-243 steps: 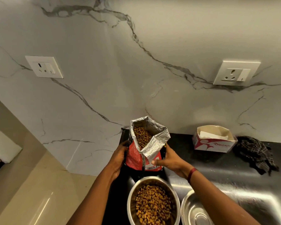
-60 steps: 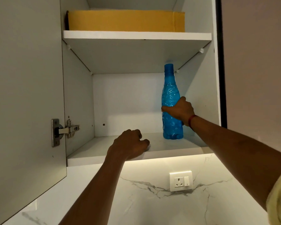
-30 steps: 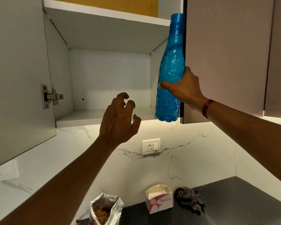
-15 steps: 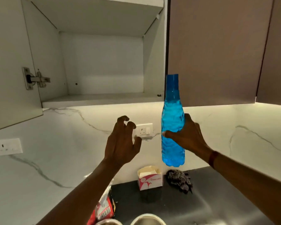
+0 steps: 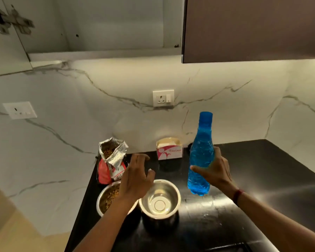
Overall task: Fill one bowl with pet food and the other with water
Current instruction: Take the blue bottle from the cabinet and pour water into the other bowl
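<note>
Bowls: two steel bowls are counted near the counter's left edge, touching side by side; the left bowl (image 5: 107, 197) is filled with brown pet food and is partly hidden by the forearm, the right bowl (image 5: 159, 199) is seen bare and shiny inside.
Bottle: one blue bottle (image 5: 200, 155) is held above the black counter (image 5: 262, 188), to the right of the right bowl, clear of the surface.
Bottle axis: the long axis is kept nearly upright, cap end up, base down (a slight lean to the left at the base is seen).
Right hand: the right hand (image 5: 215, 170) is clamped around the bottle's lower body, thumb in front.
Left hand: the left hand (image 5: 136, 177) is held over the bowls with fingers spread apart, nothing being gripped.
Food bag: one opened food bag (image 5: 112, 160) is stood at the counter's back left corner, mouth up, kibble visible inside.
Box: one white and pink box (image 5: 169, 149) is set against the back edge, at the marble wall.
Sockets: two wall sockets are counted, one (image 5: 163, 98) above the box, one (image 5: 19, 110) further left.
Open room: the counter's right half is left bare up to its right and back edges; its left edge lies just beside the left bowl.
</note>
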